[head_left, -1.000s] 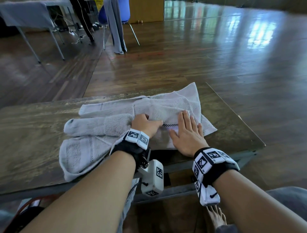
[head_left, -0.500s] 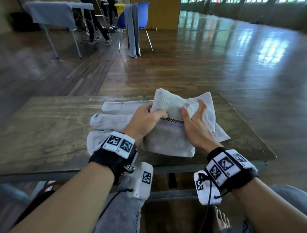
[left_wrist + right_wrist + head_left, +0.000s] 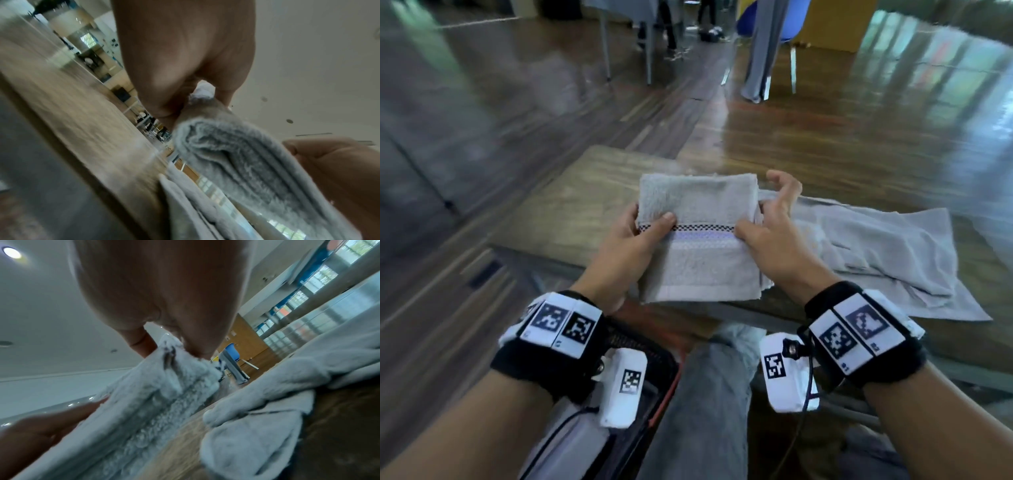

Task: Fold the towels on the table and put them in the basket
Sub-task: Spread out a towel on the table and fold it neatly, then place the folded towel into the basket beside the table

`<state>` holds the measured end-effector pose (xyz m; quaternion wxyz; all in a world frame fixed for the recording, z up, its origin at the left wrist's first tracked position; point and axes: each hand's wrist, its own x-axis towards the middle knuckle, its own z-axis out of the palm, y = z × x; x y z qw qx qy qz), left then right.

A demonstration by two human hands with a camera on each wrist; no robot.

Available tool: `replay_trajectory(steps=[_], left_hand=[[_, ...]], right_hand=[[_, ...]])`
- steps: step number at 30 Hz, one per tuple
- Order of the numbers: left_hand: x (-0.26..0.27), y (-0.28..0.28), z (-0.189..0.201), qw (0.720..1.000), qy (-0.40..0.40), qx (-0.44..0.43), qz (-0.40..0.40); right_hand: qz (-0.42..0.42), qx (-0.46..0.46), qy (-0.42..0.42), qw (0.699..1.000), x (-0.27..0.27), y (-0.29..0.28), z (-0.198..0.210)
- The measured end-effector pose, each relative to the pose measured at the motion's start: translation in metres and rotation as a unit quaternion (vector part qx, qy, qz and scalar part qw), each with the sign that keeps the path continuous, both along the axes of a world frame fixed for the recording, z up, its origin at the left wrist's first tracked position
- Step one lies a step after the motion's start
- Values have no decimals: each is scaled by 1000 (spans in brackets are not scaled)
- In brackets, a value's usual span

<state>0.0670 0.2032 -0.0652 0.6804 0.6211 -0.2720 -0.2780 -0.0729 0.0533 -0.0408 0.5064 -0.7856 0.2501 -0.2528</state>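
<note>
A folded grey towel (image 3: 698, 240) with a checkered stripe is held flat above the near edge of the wooden table (image 3: 571, 219). My left hand (image 3: 640, 233) pinches its left side, thumb on top. My right hand (image 3: 763, 229) pinches its right side, thumb on top, upper fingers lifted. The left wrist view shows the towel's stacked folds (image 3: 246, 162) edge-on; the right wrist view shows them too (image 3: 144, 402). Unfolded grey towels (image 3: 887, 253) lie crumpled on the table to the right, the same pile (image 3: 267, 402) beside my right hand. A dark basket rim with a red edge (image 3: 664, 387) sits low beside my left knee.
My grey-trousered legs (image 3: 709, 411) are under the table's front edge. Across the shiny wooden floor stand a blue chair draped with grey cloth (image 3: 760, 48) and another table's legs (image 3: 626, 44). A person's legs stand far back.
Both hands have lifted the folded towel off the pile and carried it left and toward me. My view has swung left, so the loose towels now lie to the right.
</note>
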Motion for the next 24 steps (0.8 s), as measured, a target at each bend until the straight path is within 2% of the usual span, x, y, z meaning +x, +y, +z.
replay_trajectory(steps=[3, 7, 10, 14, 16, 20, 24], left_hand=[[10, 57, -8, 997, -6, 22, 78], [22, 126, -33, 980, 34, 73, 183], [32, 167, -66, 963, 57, 136, 224], [35, 198, -126, 929, 99, 208, 288], [33, 201, -154, 916, 120, 250, 291], [31, 193, -209, 909, 170, 296, 239], [31, 173, -255, 890, 228, 340, 201]], right_hand=[[68, -5, 35, 997, 29, 43, -1], [128, -11, 77, 989, 64, 103, -16], [152, -4, 105, 983, 94, 140, -39], [196, 28, 176, 964, 130, 169, -94], [206, 38, 216, 954, 142, 174, -123], [214, 52, 326, 919, 159, 172, -176], [215, 46, 406, 887, 171, 164, -218]])
